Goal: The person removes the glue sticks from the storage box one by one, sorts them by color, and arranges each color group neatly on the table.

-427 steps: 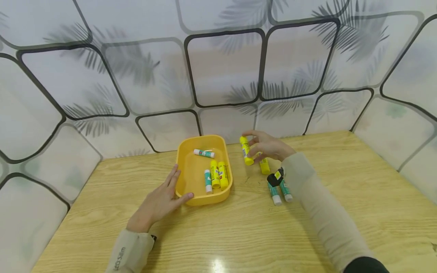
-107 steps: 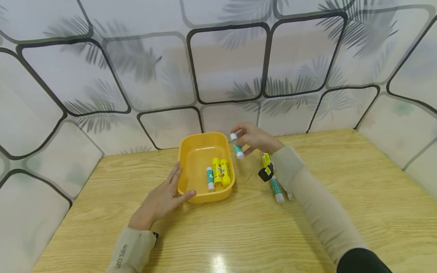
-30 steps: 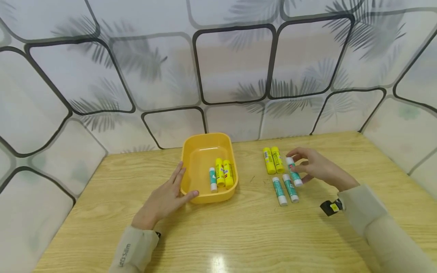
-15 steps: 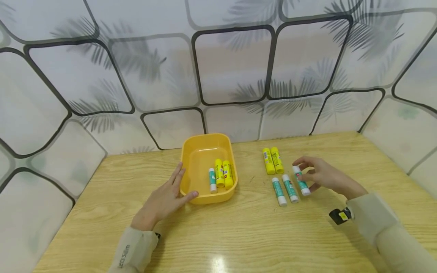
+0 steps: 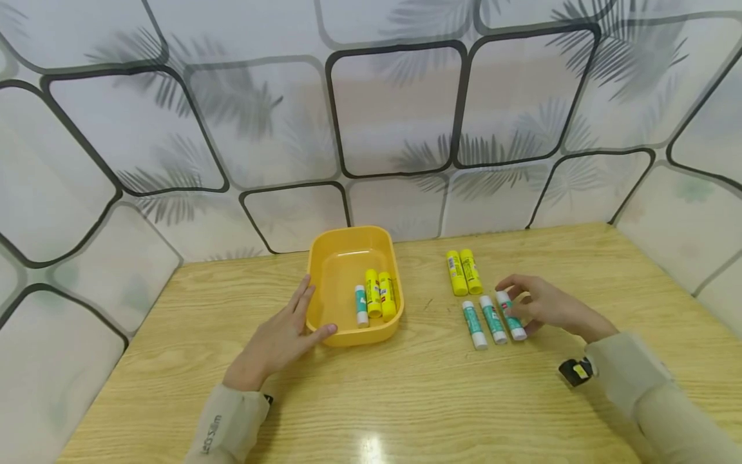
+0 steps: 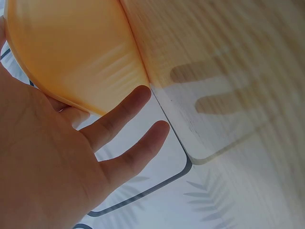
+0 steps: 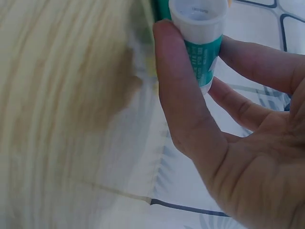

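Observation:
My right hand (image 5: 551,306) pinches a teal-and-white glue stick (image 5: 513,324) between thumb and fingers, at the right end of a row with two like it, a left one (image 5: 475,325) and a middle one (image 5: 493,319). In the right wrist view the held glue stick (image 7: 204,57) shows its white end and teal label. My left hand (image 5: 275,348) rests against the yellow tray (image 5: 330,283), fingers along its left side and thumb at the front rim. Inside the tray lie a small teal glue stick (image 5: 362,306) and two yellow glue sticks (image 5: 373,294).
Two more yellow glue sticks (image 5: 464,273) lie side by side on the wooden table (image 5: 406,399), behind the teal row. A patterned white panel (image 5: 388,116) stands along the back of the table and continues at both sides.
Since the oldest frame, a yellow glue stick went onto the table and a teal one left the tray. Lately my right hand brought that teal one down beside the row. The left hand stays put.

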The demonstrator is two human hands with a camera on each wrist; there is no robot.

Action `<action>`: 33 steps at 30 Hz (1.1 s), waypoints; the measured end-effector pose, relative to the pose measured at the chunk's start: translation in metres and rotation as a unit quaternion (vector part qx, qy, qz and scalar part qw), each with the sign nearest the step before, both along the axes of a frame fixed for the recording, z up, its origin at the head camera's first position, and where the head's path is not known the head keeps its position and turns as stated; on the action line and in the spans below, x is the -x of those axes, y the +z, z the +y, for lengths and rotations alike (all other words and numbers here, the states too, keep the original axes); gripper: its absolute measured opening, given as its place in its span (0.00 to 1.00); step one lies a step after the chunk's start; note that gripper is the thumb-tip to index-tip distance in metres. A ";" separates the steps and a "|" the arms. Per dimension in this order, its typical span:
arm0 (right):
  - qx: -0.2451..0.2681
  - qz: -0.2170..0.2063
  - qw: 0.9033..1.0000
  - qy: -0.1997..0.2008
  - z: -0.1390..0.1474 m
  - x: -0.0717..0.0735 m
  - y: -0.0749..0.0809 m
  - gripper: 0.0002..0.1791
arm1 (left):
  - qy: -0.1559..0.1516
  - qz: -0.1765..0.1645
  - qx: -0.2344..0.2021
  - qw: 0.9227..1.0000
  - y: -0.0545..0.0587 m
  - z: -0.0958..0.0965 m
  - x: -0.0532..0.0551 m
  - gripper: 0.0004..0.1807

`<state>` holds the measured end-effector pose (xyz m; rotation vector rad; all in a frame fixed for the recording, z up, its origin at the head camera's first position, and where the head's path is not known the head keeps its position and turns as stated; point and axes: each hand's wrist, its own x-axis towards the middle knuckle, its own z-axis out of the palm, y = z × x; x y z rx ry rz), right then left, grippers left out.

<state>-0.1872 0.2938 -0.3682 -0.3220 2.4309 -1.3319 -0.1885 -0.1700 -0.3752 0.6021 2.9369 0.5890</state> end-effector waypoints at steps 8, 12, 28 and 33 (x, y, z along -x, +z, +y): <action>-0.027 0.001 1.000 0.000 -0.002 0.003 -0.004 0.26 | 0.001 -0.001 0.005 1.000 0.002 0.000 0.000 0.53; -0.032 -0.003 0.999 0.000 -0.004 0.005 -0.004 0.26 | 0.002 0.000 0.008 1.000 0.001 -0.001 0.001 0.53; -0.007 -0.019 1.000 0.000 -0.006 0.004 -0.004 0.28 | 0.005 -0.008 0.008 1.000 0.003 -0.001 0.000 0.53; -0.003 -0.023 1.000 0.003 -0.008 0.004 -0.003 0.28 | 0.002 -0.009 0.007 1.000 0.002 -0.001 0.001 0.53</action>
